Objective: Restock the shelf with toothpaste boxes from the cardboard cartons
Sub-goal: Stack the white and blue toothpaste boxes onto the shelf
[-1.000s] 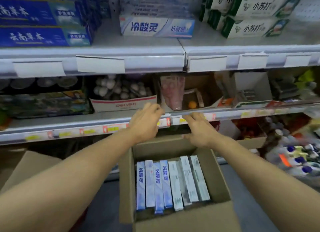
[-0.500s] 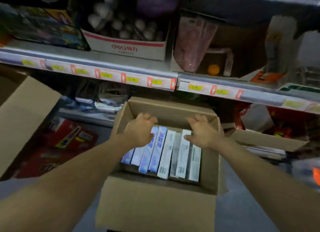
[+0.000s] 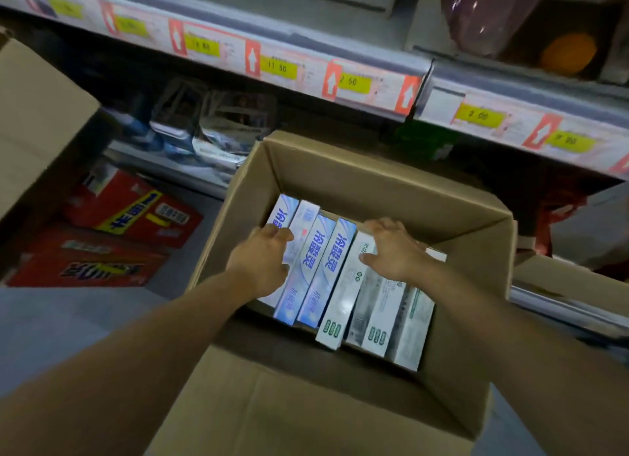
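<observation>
Your two hands are down inside the open cardboard carton (image 3: 401,183), so the step to get right, as I read it, is gathering the toothpaste boxes for the lift to the shelf. Your left hand (image 3: 262,261) lies over the left end of the row with its fingers curled lightly onto the outermost blue-and-white boxes (image 3: 316,261); it touches them, but you cannot tell from here whether it has a real hold yet. Your right hand (image 3: 391,248) rests spread, fingers nearly straight, on top of the white-and-green boxes (image 3: 340,306), pressing rather than gripping. To lift cleanly, slide each hand down the outer flank of the group you want and squeeze the boxes together as one block, since long thin cartons like these will likely fan out and slip if you clamp only the tops. Take one colour at a time so the facings stay sorted. The boxes stand on their long edges side by side in the carton's bottom, blue ones left with bold blue lettering, white ones right with small green marks at the near ends; the row leans slightly and does not fill the carton. The shelf edge (image 3: 306,71) with yellow price tags runs just above and beyond the carton
</observation>
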### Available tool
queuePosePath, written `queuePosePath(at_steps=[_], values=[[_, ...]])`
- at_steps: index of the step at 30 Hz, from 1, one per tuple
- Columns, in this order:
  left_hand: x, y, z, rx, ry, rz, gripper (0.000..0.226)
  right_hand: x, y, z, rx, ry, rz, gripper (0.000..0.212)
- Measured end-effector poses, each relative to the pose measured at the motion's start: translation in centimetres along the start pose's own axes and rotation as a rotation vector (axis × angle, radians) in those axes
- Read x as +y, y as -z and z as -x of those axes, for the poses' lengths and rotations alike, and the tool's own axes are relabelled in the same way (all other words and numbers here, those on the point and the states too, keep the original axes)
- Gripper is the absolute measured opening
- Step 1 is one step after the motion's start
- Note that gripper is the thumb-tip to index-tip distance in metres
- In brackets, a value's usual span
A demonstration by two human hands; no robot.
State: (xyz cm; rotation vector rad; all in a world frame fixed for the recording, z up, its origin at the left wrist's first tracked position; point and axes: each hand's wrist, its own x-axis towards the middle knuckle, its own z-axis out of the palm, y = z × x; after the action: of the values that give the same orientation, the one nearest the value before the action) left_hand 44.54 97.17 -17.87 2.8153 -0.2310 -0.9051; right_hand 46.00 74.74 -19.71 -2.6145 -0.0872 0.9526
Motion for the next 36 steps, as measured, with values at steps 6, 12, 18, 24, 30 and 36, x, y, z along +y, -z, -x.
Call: queuePosePath(at_steps=[6,12,18,24,30,36], values=[[-1.4,-2.7,-4.7,0.029,-0.029,0.013,0.054,1.1,-3.6,-6.7,0.017,-0.052,-0.067,0.060],[-2.1,-4.3,-7.4,0.027,-0.079,0.005,0.056,1.9,-6.2,-9.7,0.009,-0.116,-0.100,0.049],[-1.9,-4.2,-7.7,0.016,-0.107,0.022,0.059,1.4,-7.0,-8.0,0.057,-0.015,-0.121,0.028],[-1.2,-4.5,-7.9,-0.008,-0.136,0.105,0.060,0.9,-5.2,-7.1,0.059,0.041,-0.407,0.013],[-0.8,-5.1,-8.0,-0.125,-0.095,0.399,0.061,1.1,-4.4,-6.5,-0.014,0.030,-0.687,0.023],[0.3,-4.0,-7.2,-0.316,-0.028,0.786,0.062,1.0,-2.7,-5.2,-0.015,0.046,-0.909,0.026]])
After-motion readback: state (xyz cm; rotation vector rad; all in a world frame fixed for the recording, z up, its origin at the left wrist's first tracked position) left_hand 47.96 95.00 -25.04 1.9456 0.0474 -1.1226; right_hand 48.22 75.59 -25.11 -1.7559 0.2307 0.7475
